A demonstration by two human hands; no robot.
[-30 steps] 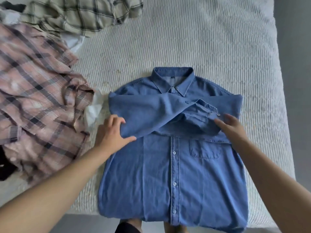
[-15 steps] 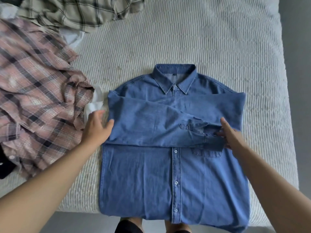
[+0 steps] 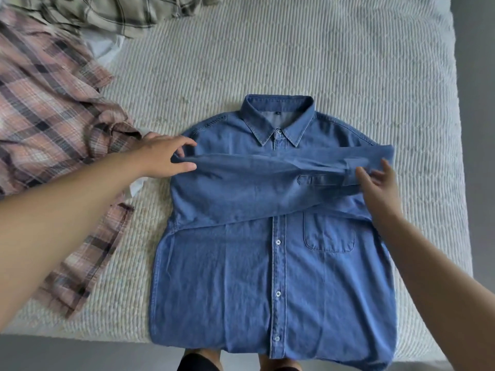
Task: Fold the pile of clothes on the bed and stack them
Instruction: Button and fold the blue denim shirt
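A blue denim shirt (image 3: pixel 241 277) lies face up and buttoned on the bed (image 3: pixel 294 54), collar away from me, hem hanging over the near edge. Its sleeves are folded across the chest. My left hand (image 3: pixel 166 156) pinches the fold of the top sleeve at the shirt's left shoulder. My right hand (image 3: pixel 380 180) holds the cuff end of that sleeve at the shirt's right side, fingers spread over it. The sleeve is stretched level between both hands.
A pink plaid shirt (image 3: pixel 48 124) lies crumpled at the left, close to my left hand. A green-grey plaid garment (image 3: pixel 112 14) and a white cloth (image 3: pixel 107 46) lie at the far left. The bed's right edge (image 3: pixel 460 129) drops to a grey floor.
Both hands moved up the shirt towards the collar, carrying the top sleeve higher across the chest. The chest pocket, which the sleeve covered before, now shows.
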